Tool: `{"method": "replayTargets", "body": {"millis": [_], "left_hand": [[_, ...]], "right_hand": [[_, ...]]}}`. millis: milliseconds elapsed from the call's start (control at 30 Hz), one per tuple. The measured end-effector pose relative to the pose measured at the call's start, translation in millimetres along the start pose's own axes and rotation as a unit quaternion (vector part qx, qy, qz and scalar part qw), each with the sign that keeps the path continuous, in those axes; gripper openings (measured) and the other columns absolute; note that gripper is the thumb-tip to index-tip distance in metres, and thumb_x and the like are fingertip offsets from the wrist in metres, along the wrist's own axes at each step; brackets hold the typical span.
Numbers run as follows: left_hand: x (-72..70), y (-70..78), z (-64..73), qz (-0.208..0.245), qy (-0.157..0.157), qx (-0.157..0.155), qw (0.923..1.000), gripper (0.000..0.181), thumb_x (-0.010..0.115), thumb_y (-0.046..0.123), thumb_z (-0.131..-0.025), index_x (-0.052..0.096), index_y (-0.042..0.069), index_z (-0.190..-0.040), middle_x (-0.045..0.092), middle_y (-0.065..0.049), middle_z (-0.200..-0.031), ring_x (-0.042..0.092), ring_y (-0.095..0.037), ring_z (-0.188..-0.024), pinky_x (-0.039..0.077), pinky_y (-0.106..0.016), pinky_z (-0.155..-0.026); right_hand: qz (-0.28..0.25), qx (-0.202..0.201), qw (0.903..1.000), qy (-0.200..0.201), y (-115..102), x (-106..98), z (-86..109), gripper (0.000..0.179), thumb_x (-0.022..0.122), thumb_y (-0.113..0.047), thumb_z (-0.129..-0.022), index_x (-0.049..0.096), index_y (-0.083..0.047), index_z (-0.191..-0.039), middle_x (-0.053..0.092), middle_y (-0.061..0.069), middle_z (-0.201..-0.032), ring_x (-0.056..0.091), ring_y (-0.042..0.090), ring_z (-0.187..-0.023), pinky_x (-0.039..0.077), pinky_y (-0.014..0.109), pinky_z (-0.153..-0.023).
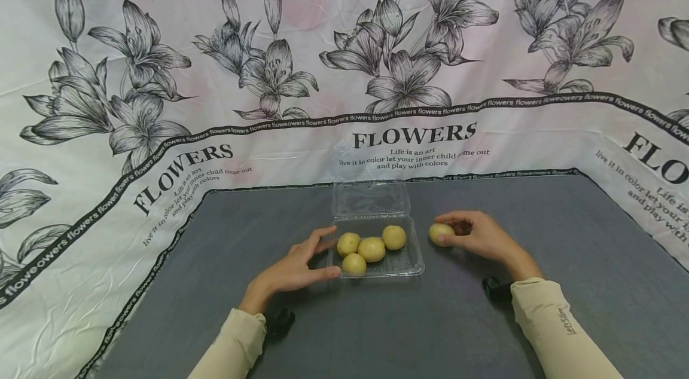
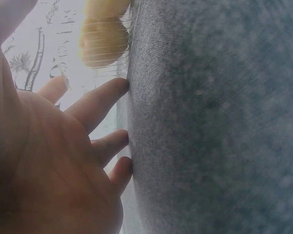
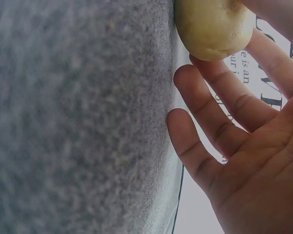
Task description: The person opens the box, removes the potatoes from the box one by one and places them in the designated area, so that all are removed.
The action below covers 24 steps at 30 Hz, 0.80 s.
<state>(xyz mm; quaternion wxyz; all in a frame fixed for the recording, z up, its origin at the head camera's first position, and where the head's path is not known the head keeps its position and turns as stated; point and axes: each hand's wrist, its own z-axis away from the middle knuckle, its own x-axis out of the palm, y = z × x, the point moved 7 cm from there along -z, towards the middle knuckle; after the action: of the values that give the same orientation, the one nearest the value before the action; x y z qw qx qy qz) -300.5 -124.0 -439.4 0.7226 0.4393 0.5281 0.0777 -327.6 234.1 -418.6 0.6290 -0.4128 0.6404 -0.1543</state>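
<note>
Cloth-walled tabletop workspace, with grey table (image 1: 409,325) and flower-printed cloth (image 1: 344,92) around it.

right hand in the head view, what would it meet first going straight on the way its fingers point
Beyond the potato in its grasp, the right hand would probably meet the near side of the clear container first; hand height is hard to judge.

Bench (image 1: 377,325): grey top. Clear plastic container (image 1: 405,259) lies open near far edge, about midway along; potato (image 1: 438,231) between it and right edge, contact unclear.
</note>
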Motion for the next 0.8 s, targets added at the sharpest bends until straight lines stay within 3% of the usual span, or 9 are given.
{"method": "replayTargets", "body": {"millis": [800], "left_hand": [[0.8,-2.4,-1.1,0.001,-0.002,0.003,1.0,0.086,0.066,0.056,-0.095,0.018,0.031,-0.162,0.043,0.001,-0.161,0.024,-0.036,-0.156,0.017,-0.073,-0.117]], "right_hand": [[0.016,-0.012,0.9997,0.011,-7.0,-1.7,0.6,0.052,0.083,-0.028,-0.087,0.068,-0.004,-0.131,0.074,0.014,-0.116,0.067,0.019,-0.095,0.053,0.03,-0.079]]}}
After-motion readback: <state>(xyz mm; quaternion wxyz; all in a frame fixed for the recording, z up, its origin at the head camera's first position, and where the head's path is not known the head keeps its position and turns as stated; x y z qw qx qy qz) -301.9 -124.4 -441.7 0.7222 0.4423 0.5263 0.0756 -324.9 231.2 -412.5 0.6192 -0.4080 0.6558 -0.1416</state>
